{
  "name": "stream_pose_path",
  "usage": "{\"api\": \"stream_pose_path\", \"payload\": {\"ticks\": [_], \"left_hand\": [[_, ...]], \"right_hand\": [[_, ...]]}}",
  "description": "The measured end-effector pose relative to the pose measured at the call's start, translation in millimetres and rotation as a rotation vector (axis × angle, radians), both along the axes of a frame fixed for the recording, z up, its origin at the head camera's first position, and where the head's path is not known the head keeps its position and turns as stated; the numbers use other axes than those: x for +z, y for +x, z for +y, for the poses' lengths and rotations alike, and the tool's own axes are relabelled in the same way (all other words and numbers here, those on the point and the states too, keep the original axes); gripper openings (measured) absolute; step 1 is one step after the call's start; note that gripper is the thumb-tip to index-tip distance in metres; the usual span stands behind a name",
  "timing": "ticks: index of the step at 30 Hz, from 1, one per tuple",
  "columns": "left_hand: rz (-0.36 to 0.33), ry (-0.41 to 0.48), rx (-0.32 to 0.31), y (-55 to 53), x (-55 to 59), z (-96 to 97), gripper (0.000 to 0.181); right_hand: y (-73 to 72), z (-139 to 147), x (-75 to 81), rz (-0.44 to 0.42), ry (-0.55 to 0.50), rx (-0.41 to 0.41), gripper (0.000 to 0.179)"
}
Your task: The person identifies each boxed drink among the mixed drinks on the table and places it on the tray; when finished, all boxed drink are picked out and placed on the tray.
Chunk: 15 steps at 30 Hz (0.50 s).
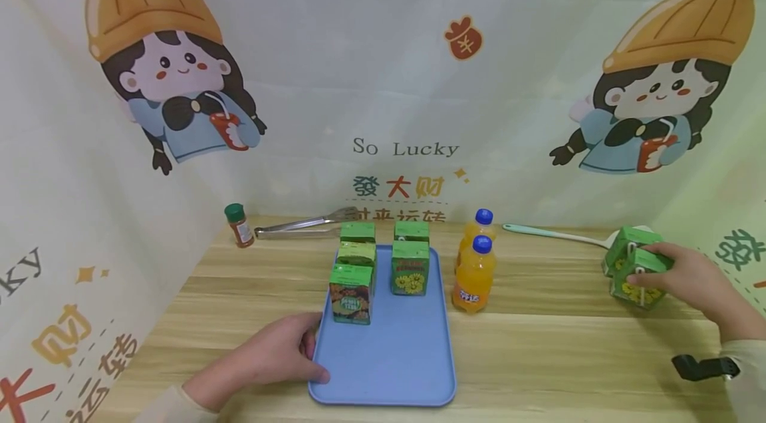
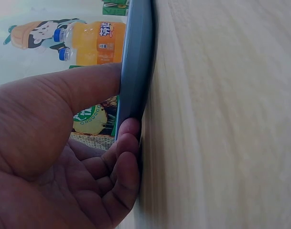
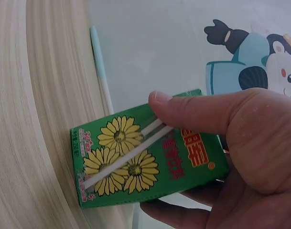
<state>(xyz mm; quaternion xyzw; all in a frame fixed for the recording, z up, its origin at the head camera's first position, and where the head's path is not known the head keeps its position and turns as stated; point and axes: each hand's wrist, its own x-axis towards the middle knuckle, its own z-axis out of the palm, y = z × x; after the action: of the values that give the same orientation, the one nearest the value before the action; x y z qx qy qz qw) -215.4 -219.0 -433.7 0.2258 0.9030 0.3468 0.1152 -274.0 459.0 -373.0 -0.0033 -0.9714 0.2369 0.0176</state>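
Observation:
My left hand [image 1: 281,353] grips the left rim of a blue tray [image 1: 395,360], thumb over the edge and the other fingers curled at its side and underside. On the tray stand several green drink cartons [image 1: 351,296] in two columns. At the far right my right hand [image 1: 688,277] holds a green juice carton [image 1: 639,283] with yellow flowers and a white straw on its side. The right wrist view shows this carton [image 3: 131,157] tilted, with the thumb across its face. Another green carton [image 1: 636,237] stands just behind it.
Two orange soda bottles [image 1: 473,277] with blue caps stand right of the tray. Metal tongs [image 1: 305,227] and a green-capped spice jar [image 1: 240,227] lie and stand at the back left. A pale-green-handled utensil [image 1: 553,233] lies at the back right, before a printed cloth.

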Motion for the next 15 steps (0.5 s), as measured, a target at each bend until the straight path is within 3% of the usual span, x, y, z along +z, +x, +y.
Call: {"api": "stream_pose_path", "payload": {"ticks": [15], "left_hand": [[-0.034, 0.006, -0.007, -2.5, 1.5, 0.2, 0.083]], "right_hand": [[-0.1, 10.4, -4.9, -0.029, -0.121, -0.005, 0.085]]}}
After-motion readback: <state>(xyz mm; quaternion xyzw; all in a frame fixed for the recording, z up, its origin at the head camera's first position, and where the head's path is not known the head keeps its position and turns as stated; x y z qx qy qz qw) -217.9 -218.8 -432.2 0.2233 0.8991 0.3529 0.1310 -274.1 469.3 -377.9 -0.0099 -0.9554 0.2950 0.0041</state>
